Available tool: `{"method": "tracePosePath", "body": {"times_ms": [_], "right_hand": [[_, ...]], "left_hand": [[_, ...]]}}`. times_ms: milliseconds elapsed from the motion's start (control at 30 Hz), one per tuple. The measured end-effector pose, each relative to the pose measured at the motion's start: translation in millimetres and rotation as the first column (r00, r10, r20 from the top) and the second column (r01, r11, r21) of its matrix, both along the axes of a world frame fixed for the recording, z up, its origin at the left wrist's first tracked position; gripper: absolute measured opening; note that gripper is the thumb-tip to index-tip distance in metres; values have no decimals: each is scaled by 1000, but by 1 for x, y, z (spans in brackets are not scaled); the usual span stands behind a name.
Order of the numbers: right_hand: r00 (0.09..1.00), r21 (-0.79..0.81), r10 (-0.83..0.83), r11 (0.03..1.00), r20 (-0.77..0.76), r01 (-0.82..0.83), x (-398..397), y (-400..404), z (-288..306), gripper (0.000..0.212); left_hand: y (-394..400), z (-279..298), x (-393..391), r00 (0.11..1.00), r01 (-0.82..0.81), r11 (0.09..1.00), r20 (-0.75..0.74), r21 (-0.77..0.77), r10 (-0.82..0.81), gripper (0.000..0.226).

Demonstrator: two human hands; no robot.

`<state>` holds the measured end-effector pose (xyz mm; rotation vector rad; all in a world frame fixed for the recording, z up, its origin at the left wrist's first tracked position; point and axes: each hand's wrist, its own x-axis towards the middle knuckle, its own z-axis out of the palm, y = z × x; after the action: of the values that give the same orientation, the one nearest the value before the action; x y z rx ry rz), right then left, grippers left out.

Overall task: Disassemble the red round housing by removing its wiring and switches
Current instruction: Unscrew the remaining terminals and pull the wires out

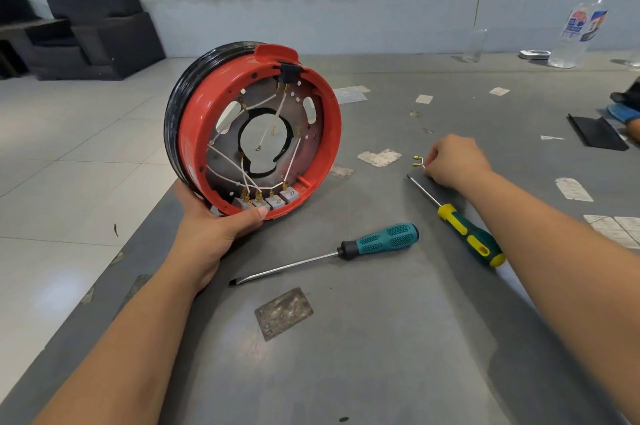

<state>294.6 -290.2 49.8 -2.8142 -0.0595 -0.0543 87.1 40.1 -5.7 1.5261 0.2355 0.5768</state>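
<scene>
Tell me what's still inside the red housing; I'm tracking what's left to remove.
Inside the red housing: white wires, and grey switches along the bottom rim. The left hand's thumb partly covers one switch.

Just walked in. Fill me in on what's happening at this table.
A person is stripping a red round housing. The left hand holds it tilted up on the table edge, white wires and switches still inside. The right hand sets a short removed wire on the table. Two screwdrivers lie idle.
</scene>
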Motion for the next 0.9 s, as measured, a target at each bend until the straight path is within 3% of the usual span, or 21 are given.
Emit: {"method": "tracePosePath", "body": {"times_ms": [133,233,333,433,500,567,733,833,900], "right_hand": [[1000,-7,3,1000,-26,-3,-4,-1,3,16],[995,14,65,998,72,-66,-16,5,11,17],[965,208,213,948,149,-242,-39,27,21,24],[914,408,401,825,62,-390,-61,61,27,45],[874,557,485,726,1,-403,-70,83,24,42],[892,677,451,661,-14,-324,-72,100,16,32],[952,634,293,720,89,-281,-62,111,4,15],[946,561,280,763,160,-321,-57,110,9,13],[944,519,284,788,170,-331,-52,111,15,14]], "left_hand": [[-2,1,0,1000,-1,1000,18,15,1,85],[-1,1,-1,1000,-7,999,16,33,6,92],[-2,2,-2,1000,-28,993,10,114,27,100],[-5,3,-3,1000,-23,982,0,186,24,108],[-6,4,-4,1000,-3,979,-20,205,7,108],[-7,5,-6,999,21,979,-35,201,-14,107],[-8,10,-6,997,78,995,-30,64,-77,91],[-8,11,-8,998,55,995,28,-89,-52,106],[-8,13,-9,997,45,995,63,-91,-39,107]]}}
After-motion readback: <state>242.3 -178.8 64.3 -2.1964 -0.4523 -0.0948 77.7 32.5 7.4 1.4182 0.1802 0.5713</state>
